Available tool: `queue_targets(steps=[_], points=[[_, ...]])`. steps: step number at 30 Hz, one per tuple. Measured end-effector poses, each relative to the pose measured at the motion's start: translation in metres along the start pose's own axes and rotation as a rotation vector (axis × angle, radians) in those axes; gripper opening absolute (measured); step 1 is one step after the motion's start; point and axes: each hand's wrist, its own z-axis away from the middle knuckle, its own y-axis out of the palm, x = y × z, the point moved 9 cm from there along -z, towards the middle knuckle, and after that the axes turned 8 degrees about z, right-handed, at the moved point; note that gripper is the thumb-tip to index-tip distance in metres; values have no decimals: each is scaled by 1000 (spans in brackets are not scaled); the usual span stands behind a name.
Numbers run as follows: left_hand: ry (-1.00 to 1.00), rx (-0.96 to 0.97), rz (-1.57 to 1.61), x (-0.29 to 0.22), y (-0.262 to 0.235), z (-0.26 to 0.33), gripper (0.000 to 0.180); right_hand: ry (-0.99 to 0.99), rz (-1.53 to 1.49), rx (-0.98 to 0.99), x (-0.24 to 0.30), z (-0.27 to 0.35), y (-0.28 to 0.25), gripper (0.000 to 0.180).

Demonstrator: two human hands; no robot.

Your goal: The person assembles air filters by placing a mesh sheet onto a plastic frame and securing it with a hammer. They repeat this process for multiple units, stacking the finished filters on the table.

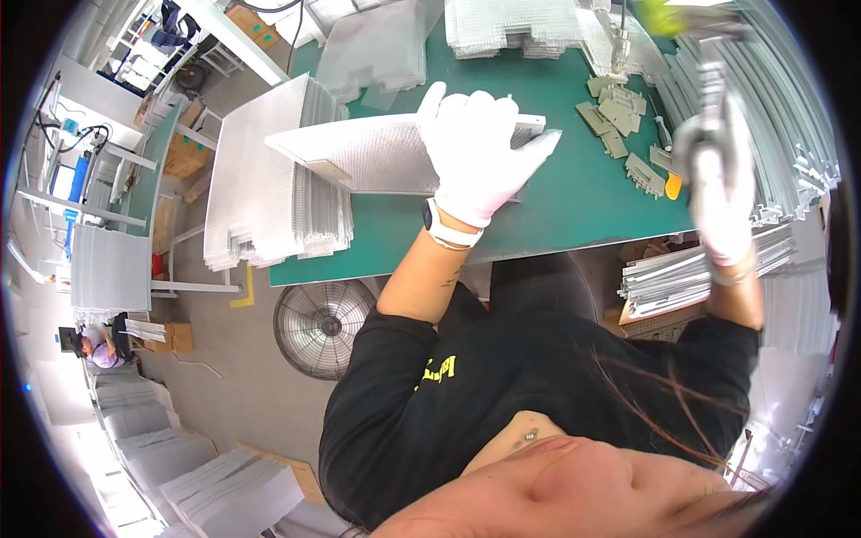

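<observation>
My left hand [471,152], in a white glove, presses over the upper edge of a silvery mesh panel [386,154] with a pale frame. Its fingers bend over the panel and the thumb points right; the fingertips behind the edge are hidden. That panel leans on edge above the green tabletop [565,211]. At the right, my gloved right hand [722,184] is closed around a long grey hand tool [711,85], smeared by motion. Grey plastic corner pieces [619,112] and a yellow-handled tool [673,186] lie between my hands.
Stacked mesh panels [269,170] fill the table's left end, with more piles [511,22] along the back. Long metal profiles [771,117] lie at the right. Below the table stand a round floor fan [325,327] and bundled strips [682,278]. Another person [106,351] is far left.
</observation>
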Motion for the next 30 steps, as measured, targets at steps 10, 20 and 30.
queue_targets(steps=[10,20,30], points=[[21,-51,10,2,-1,3,40,71,457,340,31,-24,-4,42],[51,-143,43,-2,-3,7,33,278,423,506,-92,72,64,55],[9,-49,5,-12,-11,9,25,-189,454,-264,-17,-125,10,44]])
